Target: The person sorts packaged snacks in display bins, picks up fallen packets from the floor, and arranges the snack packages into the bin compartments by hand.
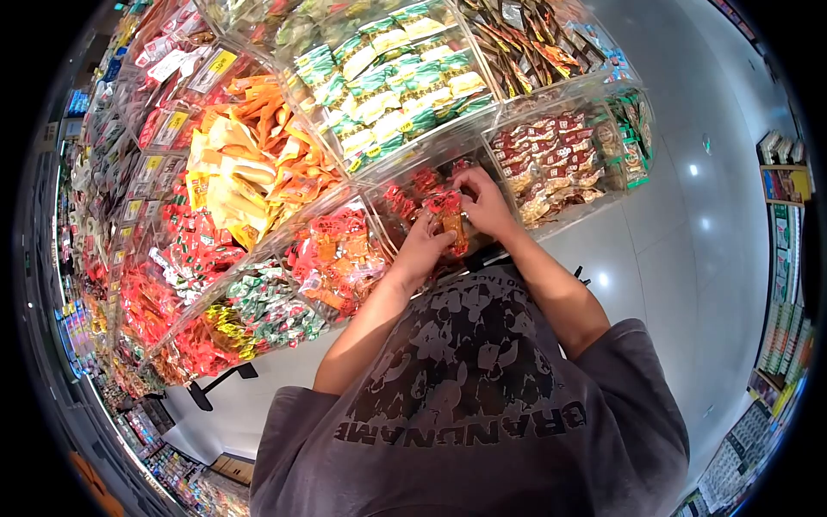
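Observation:
Both my hands are inside a clear plastic bin [376, 207] that holds several red snack packets. Between them is a red and orange packet [451, 222]. My left hand [422, 246] has its fingers closed on the packet's lower left side. At the packet's upper right, my right hand [482, 200] has its fingers bent and pressed together; what they hold, if anything, is hidden. More small red packets [400, 201] lie just left of and above my hands.
Neighbouring bins hold green and white packets [388, 77], maroon packets [547, 155], orange and yellow bags [250, 168] and red-orange packets [336, 250]. Clear bin walls divide them. Grey floor [689, 224] and stocked shelves [784, 258] are on the right.

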